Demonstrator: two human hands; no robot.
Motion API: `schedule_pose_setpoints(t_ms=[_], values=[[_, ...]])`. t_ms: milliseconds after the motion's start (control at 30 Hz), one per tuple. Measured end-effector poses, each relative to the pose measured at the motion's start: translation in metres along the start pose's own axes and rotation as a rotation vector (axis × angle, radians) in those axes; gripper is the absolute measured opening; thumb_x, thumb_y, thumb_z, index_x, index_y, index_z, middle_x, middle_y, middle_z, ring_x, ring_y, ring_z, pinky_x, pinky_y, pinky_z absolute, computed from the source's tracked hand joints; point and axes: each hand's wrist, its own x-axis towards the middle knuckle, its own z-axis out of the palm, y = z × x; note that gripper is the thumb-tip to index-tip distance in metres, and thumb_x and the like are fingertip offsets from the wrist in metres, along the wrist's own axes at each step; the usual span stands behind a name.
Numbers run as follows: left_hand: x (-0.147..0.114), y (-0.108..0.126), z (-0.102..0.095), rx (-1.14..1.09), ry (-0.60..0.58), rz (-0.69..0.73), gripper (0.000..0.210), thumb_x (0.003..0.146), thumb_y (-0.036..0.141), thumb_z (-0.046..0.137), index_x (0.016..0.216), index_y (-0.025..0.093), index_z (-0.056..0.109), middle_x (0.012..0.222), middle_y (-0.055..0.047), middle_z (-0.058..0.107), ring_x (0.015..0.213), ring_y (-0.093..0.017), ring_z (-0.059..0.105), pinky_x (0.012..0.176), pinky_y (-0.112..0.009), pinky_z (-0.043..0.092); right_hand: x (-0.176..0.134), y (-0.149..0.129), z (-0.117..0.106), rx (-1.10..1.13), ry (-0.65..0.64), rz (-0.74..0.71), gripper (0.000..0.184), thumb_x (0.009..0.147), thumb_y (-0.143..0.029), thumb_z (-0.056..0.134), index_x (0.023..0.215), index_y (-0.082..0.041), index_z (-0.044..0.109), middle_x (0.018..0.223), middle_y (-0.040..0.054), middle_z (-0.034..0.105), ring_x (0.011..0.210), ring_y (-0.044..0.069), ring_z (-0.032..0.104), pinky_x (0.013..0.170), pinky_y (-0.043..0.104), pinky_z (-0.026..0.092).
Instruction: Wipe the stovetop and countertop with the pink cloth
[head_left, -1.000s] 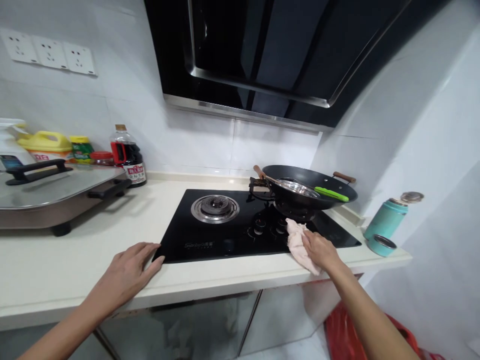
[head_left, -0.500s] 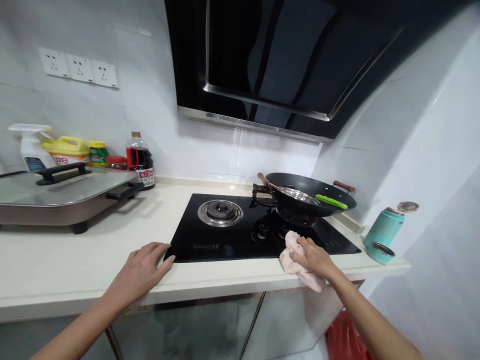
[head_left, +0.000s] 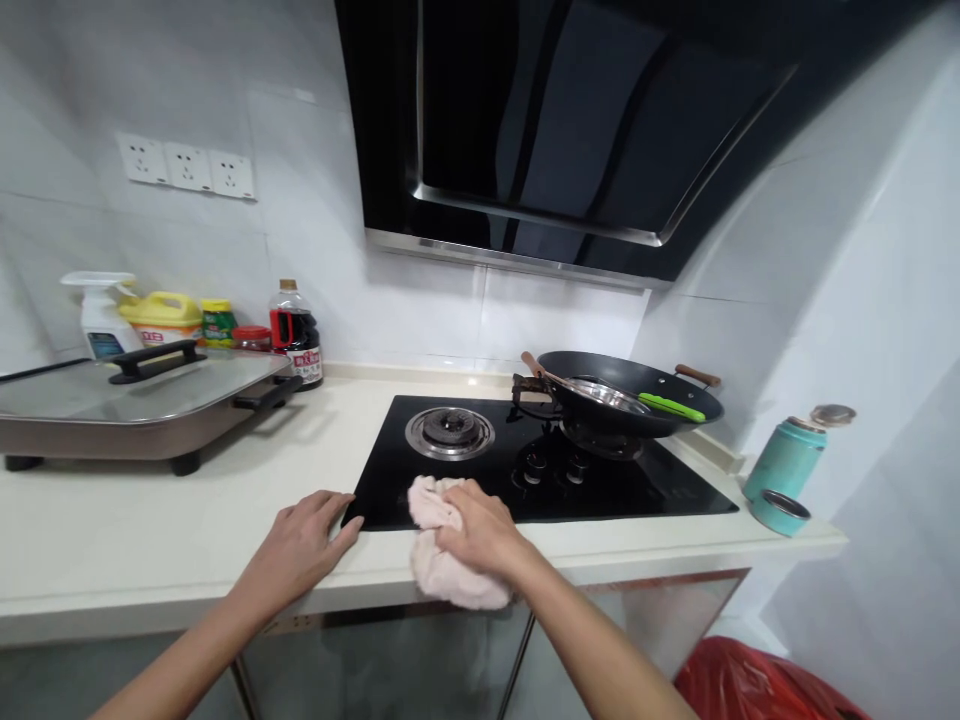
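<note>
My right hand (head_left: 482, 527) is closed on a pale pink cloth (head_left: 452, 570), pressed to the front edge of the black glass gas stove (head_left: 660, 490). Part of the cloth hangs over the counter's edge. My left hand (head_left: 304, 540) lies with fingers apart on the counter, its fingertips touching the stove's front left corner. Behind the cloth is the left burner (head_left: 450, 433); two control knobs (head_left: 535, 467) sit to its right. A black wok (head_left: 660, 372) rests on the right burner, holding a metal utensil with a wooden handle and a green-handled tool (head_left: 671, 406).
An electric pan with a glass lid (head_left: 217, 392) stands at the left on the cream counter (head_left: 315, 450). Behind it are a spray bottle (head_left: 105, 320) and a soy sauce bottle (head_left: 298, 335). A turquoise flask (head_left: 784, 460) stands far right. The range hood (head_left: 517, 130) overhangs the stove.
My right hand has slid the cloth leftward along the stove's front edge, from below the knobs to below the left burner. My left hand stays at the stove's corner. The view has shifted slightly.
</note>
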Motion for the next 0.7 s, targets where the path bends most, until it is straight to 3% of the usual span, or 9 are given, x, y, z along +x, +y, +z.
schedule_pose_setpoints(t_ms=[67, 133, 233, 333, 433, 567, 700], values=[[-0.001, 0.000, 0.000, -0.014, 0.011, 0.002, 0.046, 0.097, 0.049, 0.043, 0.120, 0.021, 0.070, 0.122, -0.012, 0.072, 0.114, -0.028, 0.066, 0.099, -0.043, 0.047, 0.021, -0.004, 0.000, 0.060, 0.034, -0.070, 0.053, 0.086, -0.049, 0.062, 0.136, -0.031, 0.060, 0.127, 0.0041, 0.061, 0.109, 0.026, 0.060, 0.095, 0.038, 0.045], [-0.002, 0.000, -0.001, -0.030, 0.017, 0.004, 0.046, 0.097, 0.049, 0.043, 0.121, 0.021, 0.070, 0.121, -0.012, 0.072, 0.113, -0.028, 0.066, 0.100, -0.044, 0.047, 0.043, 0.002, -0.015, 0.021, 0.132, -0.051, 0.053, 0.086, -0.045, 0.063, 0.138, -0.033, 0.058, 0.126, 0.0029, 0.060, 0.108, 0.023, 0.061, 0.093, 0.035, 0.046], [-0.004, 0.000, -0.001, -0.044, 0.024, 0.005, 0.045, 0.098, 0.049, 0.043, 0.122, 0.021, 0.069, 0.122, -0.012, 0.072, 0.116, -0.029, 0.065, 0.101, -0.046, 0.046, 0.073, 0.027, -0.057, -0.169, 0.284, 0.101, 0.055, 0.092, -0.041, 0.056, 0.147, -0.039, 0.051, 0.133, 0.0037, 0.054, 0.102, 0.022, 0.064, 0.088, 0.033, 0.048], [-0.005, -0.002, 0.003, -0.055, 0.052, 0.011, 0.042, 0.098, 0.047, 0.046, 0.120, 0.021, 0.070, 0.123, -0.012, 0.072, 0.117, -0.029, 0.065, 0.100, -0.046, 0.046, 0.091, 0.065, -0.097, -0.297, 0.321, 0.198, 0.056, 0.096, -0.034, 0.050, 0.151, -0.038, 0.048, 0.145, 0.0076, 0.046, 0.114, 0.025, 0.061, 0.093, 0.035, 0.047], [-0.007, -0.004, 0.008, -0.058, 0.083, 0.034, 0.040, 0.098, 0.047, 0.047, 0.120, 0.022, 0.069, 0.123, -0.011, 0.072, 0.118, -0.029, 0.065, 0.099, -0.044, 0.047, 0.092, 0.108, -0.117, -0.456, 0.224, 0.293, 0.055, 0.098, -0.032, 0.045, 0.153, -0.039, 0.046, 0.153, 0.0090, 0.041, 0.128, 0.028, 0.055, 0.101, 0.037, 0.044], [-0.008, -0.005, 0.010, -0.044, 0.091, 0.052, 0.043, 0.099, 0.050, 0.045, 0.121, 0.022, 0.069, 0.124, -0.012, 0.072, 0.120, -0.029, 0.064, 0.099, -0.043, 0.047, 0.083, 0.157, -0.117, -0.473, 0.015, 0.441, 0.049, 0.097, -0.040, 0.050, 0.145, -0.032, 0.057, 0.141, 0.0138, 0.057, 0.119, 0.030, 0.064, 0.097, 0.042, 0.047], [-0.008, -0.006, 0.011, -0.020, 0.088, 0.050, 0.044, 0.099, 0.050, 0.045, 0.120, 0.021, 0.069, 0.124, -0.012, 0.072, 0.118, -0.030, 0.065, 0.099, -0.045, 0.048, 0.086, 0.186, -0.110, -0.447, -0.089, 0.515, 0.069, 0.093, -0.063, 0.052, 0.151, -0.025, 0.050, 0.136, 0.0156, 0.065, 0.117, 0.030, 0.067, 0.094, 0.040, 0.050]])
